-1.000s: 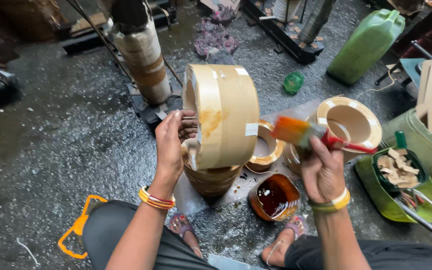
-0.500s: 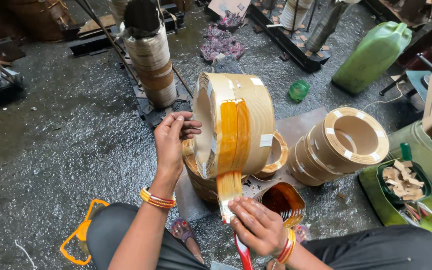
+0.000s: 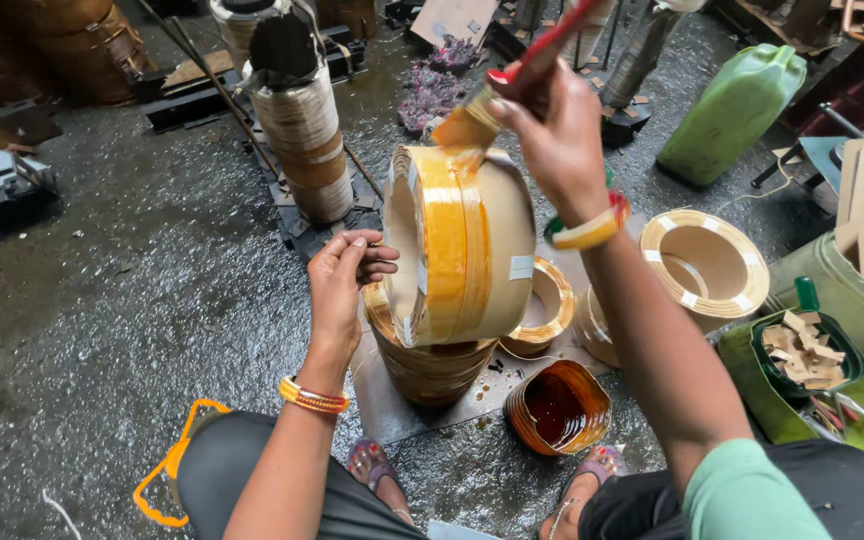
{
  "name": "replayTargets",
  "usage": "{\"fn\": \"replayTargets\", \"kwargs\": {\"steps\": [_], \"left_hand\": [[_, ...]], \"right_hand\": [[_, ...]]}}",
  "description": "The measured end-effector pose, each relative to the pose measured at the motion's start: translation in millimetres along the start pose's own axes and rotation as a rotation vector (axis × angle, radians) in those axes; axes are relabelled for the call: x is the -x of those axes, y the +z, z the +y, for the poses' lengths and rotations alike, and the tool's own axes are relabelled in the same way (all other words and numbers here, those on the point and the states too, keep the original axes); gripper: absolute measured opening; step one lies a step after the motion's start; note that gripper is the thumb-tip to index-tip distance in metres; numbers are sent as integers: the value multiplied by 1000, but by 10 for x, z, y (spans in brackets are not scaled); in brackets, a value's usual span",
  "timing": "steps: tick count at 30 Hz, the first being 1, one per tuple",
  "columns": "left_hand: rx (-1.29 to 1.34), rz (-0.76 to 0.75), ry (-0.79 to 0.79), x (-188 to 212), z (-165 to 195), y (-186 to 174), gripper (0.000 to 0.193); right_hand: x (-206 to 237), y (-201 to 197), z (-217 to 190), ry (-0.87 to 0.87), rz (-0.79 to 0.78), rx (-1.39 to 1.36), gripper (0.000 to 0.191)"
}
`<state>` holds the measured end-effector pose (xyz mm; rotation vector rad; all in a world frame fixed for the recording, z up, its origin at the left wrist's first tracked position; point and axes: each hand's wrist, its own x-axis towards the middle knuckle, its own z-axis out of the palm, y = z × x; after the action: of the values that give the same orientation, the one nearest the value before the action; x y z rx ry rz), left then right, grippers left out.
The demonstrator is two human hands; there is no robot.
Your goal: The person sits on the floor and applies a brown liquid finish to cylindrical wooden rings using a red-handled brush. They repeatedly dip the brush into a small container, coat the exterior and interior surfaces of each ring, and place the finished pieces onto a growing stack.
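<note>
Head view: the left hand [image 3: 344, 285] grips the rim of a tan paper-wound coil ring [image 3: 462, 245], tipped on edge, axis roughly level, atop a coil stack [image 3: 430, 365]. The right hand [image 3: 552, 130] clasps a brush [image 3: 497, 95], bristles on the ring's top. A small white label [image 3: 521, 267] sits, probably taped, on its right side.

The left hand [image 3: 344, 290] is bare, with no ring that shows. Around its wrist sits a stack of thin bangles [image 3: 313, 396], orange and yellow with a red one among them. The right hand [image 3: 555, 130] is bare too, and its wrist carries a thick yellow bangle [image 3: 592, 229] with a red edge. The right arm ends at the shoulder in a short green sleeve [image 3: 747, 495]. Dark grey trousers [image 3: 252, 475] cover both legs. Each foot wears an open sandal [image 3: 372, 467] with pinkish-purple straps, the toes left uncovered; the second sandal [image 3: 597, 468] shows on the other foot.
</note>
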<state>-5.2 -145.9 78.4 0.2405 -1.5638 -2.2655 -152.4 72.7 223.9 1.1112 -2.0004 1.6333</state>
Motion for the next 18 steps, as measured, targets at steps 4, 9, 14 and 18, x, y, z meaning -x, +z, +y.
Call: {"fn": "replayTargets", "kwargs": {"steps": [4, 9, 14, 18], "left_hand": [[-9, -2, -4, -24, -47, -20, 23], [-40, 3, -49, -41, -119, 0, 23], [-35, -11, -46, -36, -135, 35, 22], [-27, -49, -9, -53, -115, 64, 23]], "right_hand": [[1123, 27, -208, -289, 184, 212, 26], [2325, 100, -354, -601, -68, 584, 24], [2537, 84, -514, -399, -199, 416, 31], [1966, -58, -600, -41, 57, 329, 28]]}}
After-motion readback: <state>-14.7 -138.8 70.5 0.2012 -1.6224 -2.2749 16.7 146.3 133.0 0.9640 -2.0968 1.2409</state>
